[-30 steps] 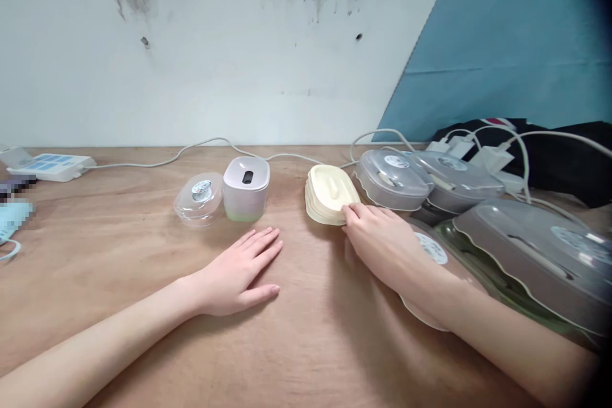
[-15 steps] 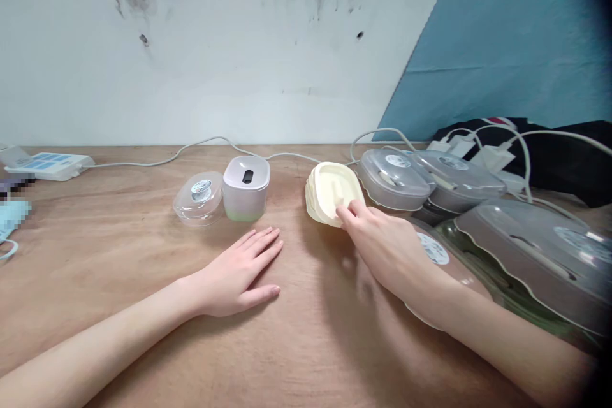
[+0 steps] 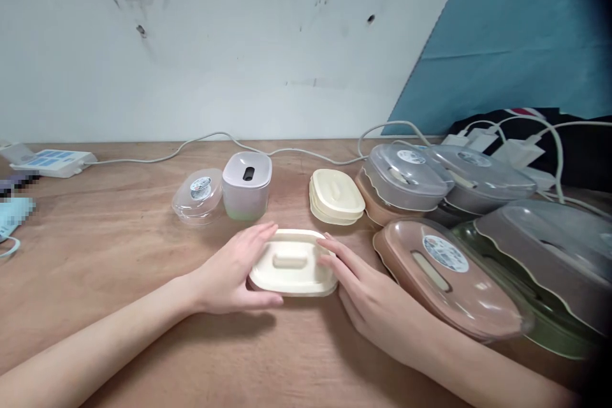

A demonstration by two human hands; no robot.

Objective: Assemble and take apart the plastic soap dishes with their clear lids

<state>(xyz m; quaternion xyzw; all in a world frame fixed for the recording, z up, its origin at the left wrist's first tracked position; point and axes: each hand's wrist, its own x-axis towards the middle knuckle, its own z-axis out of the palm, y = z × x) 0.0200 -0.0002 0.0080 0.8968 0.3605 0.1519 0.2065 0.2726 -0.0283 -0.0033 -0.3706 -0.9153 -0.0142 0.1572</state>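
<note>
A cream oval lid with a raised bar in its middle is between my hands, low over the table. My left hand curls around its left end, thumb along the near rim and fingers at the far one. At the right end, my right hand grips the lid with fingertips on its top; the thumb is hidden. Beyond it lies a short stack of similar cream lids. A lilac canister with a dark slot in its top stands behind my left hand, beside a clear, labelled plastic lid.
Labelled oval containers crowd the right: a brown one nearest, with grey-lidded ones behind. A white cable runs along the wall to a power strip. White plugs sit at the back right.
My right hand has brought one cream lid from the stack toward me and left. My left hand, earlier flat on the table, now holds its left end.
</note>
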